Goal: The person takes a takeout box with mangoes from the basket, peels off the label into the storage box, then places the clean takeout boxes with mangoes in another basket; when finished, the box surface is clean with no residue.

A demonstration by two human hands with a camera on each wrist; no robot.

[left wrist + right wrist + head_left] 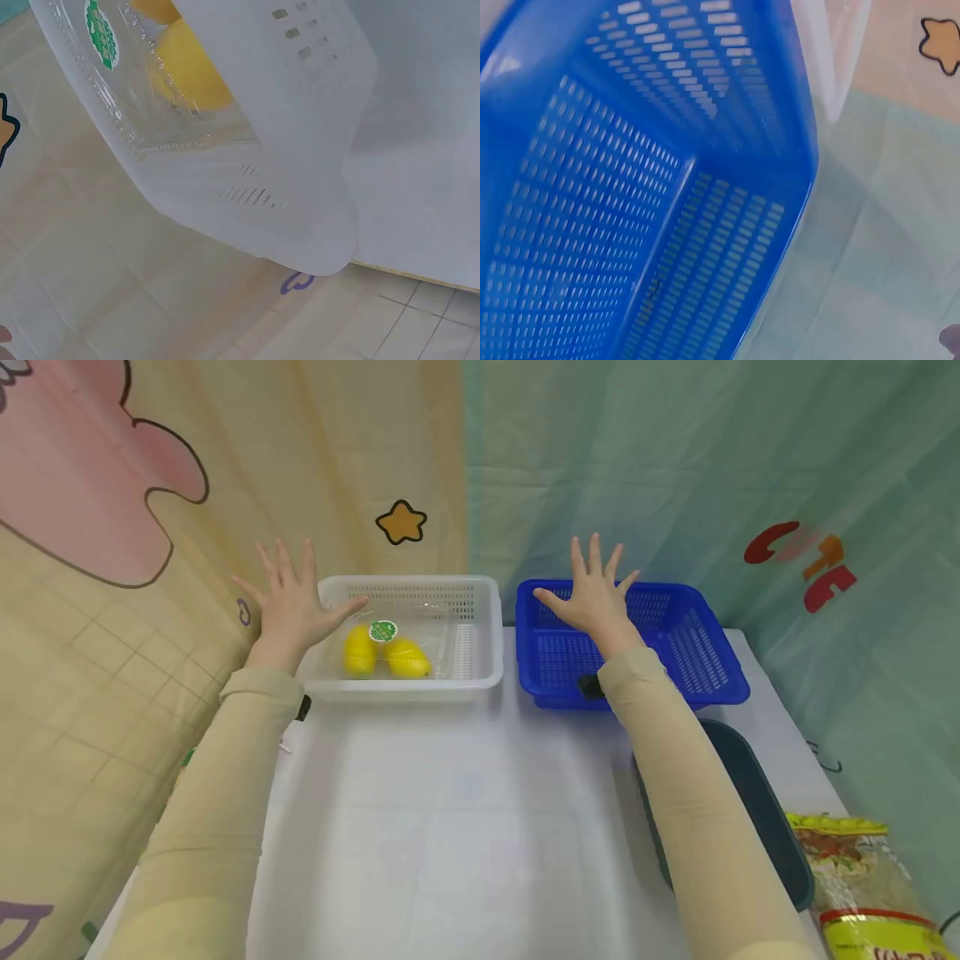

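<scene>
My left hand (pixel 288 610) is spread wide above the left end of a white plastic basket (pixel 405 687), holding nothing. Inside that basket lies a clear plastic box (pixel 142 120) with a green-and-white sticker (pixel 383 631) and yellow lemon-like fruits (pixel 407 658) in it. Over the blue basket (pixel 693 652), my right hand (pixel 596 602) is also spread, fingers straight and pointing away from me. The right wrist view looks down into the perforated blue basket (pixel 577 217), where no contents show. Only a fingertip of each hand appears at the edge of its wrist view.
A dark green tray (pixel 750 785) lies partly under my right forearm. Beside it, at the lower right, is a yellow-and-clear food packet (pixel 862 877). The baskets stand on a white table (pixel 465 827) against printed curtains (pixel 600 460), with another curtain along the left side.
</scene>
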